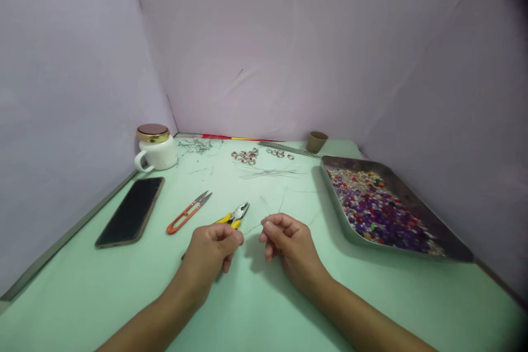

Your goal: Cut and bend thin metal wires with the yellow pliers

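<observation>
Between my two hands runs a thin wire, raised a little above the green table. My left hand pinches one end of it between thumb and forefinger. Farther along, my right hand pinches the same wire, and fine loose ends stick up beyond its fingertips. Pliers with yellow grips lie just behind my left hand, which hides most of their handles. To the left of the pliers are orange thread snips, blades pointing away. Whether a bead sits in my right fingertips I cannot tell.
A metal tray of mixed beads stands at the right. At the left are a phone and a lidded white mug. Toward the back lie red-and-silver beaded pieces, cut wires, wire scraps and a small brown cup.
</observation>
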Tool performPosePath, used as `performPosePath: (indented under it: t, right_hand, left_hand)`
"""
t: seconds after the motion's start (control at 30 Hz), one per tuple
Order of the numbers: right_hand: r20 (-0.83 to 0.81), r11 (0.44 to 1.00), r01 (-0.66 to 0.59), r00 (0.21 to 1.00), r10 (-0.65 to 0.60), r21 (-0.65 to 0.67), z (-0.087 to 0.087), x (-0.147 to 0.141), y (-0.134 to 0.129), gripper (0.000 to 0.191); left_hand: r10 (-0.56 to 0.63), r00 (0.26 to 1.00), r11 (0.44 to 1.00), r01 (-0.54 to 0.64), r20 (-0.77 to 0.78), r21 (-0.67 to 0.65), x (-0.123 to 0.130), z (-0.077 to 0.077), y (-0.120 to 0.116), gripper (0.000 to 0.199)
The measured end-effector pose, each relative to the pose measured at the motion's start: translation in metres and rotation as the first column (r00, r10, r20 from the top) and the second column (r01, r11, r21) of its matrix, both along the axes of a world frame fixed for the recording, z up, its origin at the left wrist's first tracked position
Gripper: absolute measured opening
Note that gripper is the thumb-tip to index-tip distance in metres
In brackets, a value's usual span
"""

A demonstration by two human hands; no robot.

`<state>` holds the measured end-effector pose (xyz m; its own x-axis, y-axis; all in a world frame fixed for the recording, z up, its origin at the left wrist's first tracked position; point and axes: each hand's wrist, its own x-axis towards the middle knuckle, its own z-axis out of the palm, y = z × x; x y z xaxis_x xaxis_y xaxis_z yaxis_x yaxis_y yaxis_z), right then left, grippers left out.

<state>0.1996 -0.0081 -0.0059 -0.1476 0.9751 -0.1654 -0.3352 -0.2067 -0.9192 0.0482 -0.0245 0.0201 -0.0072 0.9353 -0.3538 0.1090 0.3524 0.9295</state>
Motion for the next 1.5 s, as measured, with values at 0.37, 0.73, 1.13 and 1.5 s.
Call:
performPosePath:
  t: [0.37, 0.73, 1.13, 1.5]
  right_hand:
    - [0.186, 0.996, -0.029, 0.982, 0.013, 0.085, 0.003, -0.004, -0.004, 0.014]
    - [0.120, 0.999, -0.049, 0.992, 0.046, 0.022, -0.001, -0.004, -0.005, 0.017]
    - [0.057, 0.992, -0.105, 0.993, 0.102, 0.068, -0.006, -0.002, -0.006, 0.021]
    - [0.279, 0.976, -0.153, 0.955, 0.105, 0.156, 0.005, -0.002, -0.011, 0.017]
  left_hand:
    - [-0.221, 0.943, 0.953, 0.263, -0.250, 0.149, 0.002, 0.006, -0.005, 0.019]
    - [-0.193, 0.968, 0.977, 0.205, -0.157, 0.063, 0.005, 0.002, -0.006, 0.018]
    - [-0.211, 0.964, 0.971, 0.226, -0.162, 0.081, 0.006, 0.006, -0.006, 0.018]
    - [-0.220, 0.964, 0.966, 0.237, -0.151, 0.107, 0.002, 0.002, -0.004, 0.026]
